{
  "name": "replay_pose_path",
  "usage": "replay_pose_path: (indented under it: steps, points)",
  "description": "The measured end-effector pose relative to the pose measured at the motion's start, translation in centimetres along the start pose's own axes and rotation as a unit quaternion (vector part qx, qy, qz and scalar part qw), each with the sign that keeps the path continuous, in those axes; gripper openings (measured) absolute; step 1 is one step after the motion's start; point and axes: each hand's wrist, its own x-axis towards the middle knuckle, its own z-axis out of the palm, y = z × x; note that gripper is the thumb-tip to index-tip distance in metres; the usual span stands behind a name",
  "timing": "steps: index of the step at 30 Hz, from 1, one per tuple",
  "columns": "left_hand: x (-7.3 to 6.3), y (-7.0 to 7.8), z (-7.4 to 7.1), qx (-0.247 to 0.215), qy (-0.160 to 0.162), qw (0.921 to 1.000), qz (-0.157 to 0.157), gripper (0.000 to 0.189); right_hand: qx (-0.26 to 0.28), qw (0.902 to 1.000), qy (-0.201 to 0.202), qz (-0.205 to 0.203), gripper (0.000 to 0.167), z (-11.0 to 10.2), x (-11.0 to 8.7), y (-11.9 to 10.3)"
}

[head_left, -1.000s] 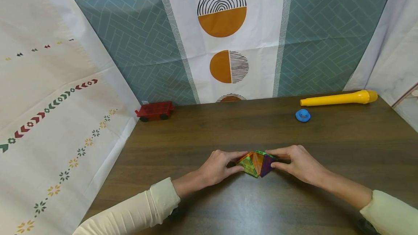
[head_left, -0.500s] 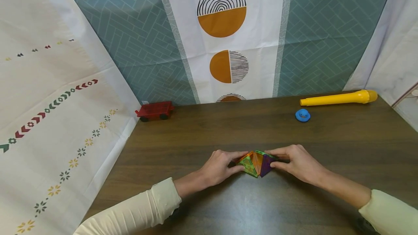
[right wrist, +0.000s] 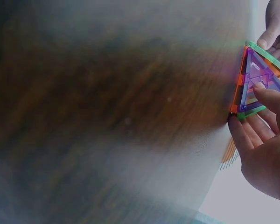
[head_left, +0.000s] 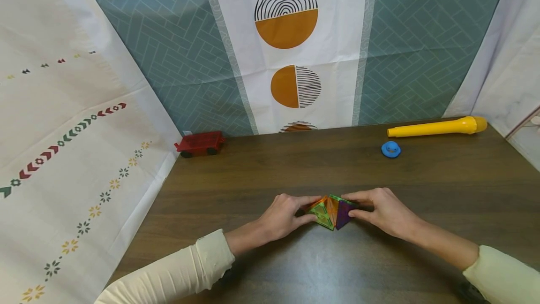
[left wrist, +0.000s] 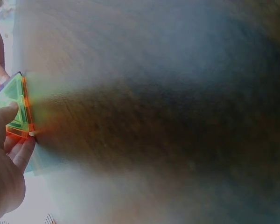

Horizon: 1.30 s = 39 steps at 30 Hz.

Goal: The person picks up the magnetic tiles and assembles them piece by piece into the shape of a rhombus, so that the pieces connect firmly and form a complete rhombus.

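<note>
Translucent triangular magnetic tiles stand joined in a small peaked shape on the table in the head view: a yellow-green tile [head_left: 322, 215] at the left, an orange tile [head_left: 333, 209] in the middle and a purple tile [head_left: 343, 215] at the right. My left hand [head_left: 282, 217] pinches the left side, its thumb on the green tile and its fingers behind. From the right, my right hand [head_left: 388, 212] pinches the other side, thumb on the purple tile [right wrist: 256, 77]. A second green tile [right wrist: 252, 112] shows behind the purple one in the right wrist view.
A red toy wagon [head_left: 200, 143] sits at the table's back left. Farther right are a blue rubber duck [head_left: 391, 149] and a yellow toy microphone [head_left: 436, 127] near the back edge. Patterned cloths hang behind and at both sides of the wooden table [head_left: 253, 168].
Almost nothing differs. My right thumb has slid very slightly left on the purple tile; both hands keep their hold and the tiles stay in place.
</note>
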Motion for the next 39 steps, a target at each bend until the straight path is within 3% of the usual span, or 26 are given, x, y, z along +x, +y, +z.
replay_pose_path:
  steps: [26, 32, 35, 39]
  points:
    - [0.0, 0.0, -0.2, -0.008, -0.01, 0.9999, -0.002, 0.052, 0.008, 0.9996, 0.019, 0.018, 0.03, -0.2, 0.5, -1.4]
    - [0.1, 0.0, -0.2, -0.01, -0.005, 0.9999, 0.007, 0.051, 0.003, 0.9996, 0.029, 0.0, 0.029, 0.0, 0.7, -1.9]
    - [0.0, -0.1, -0.1, -0.012, -0.005, 0.9999, 0.009, 0.052, -0.001, 0.9996, 0.024, -0.012, 0.035, 0.2, 0.7, -1.9]
    - [0.0, -0.1, 0.0, -0.018, -0.007, 0.9998, 0.009, 0.055, -0.006, 0.9998, -0.019, -0.008, 0.057, 0.3, 0.8, -1.6]
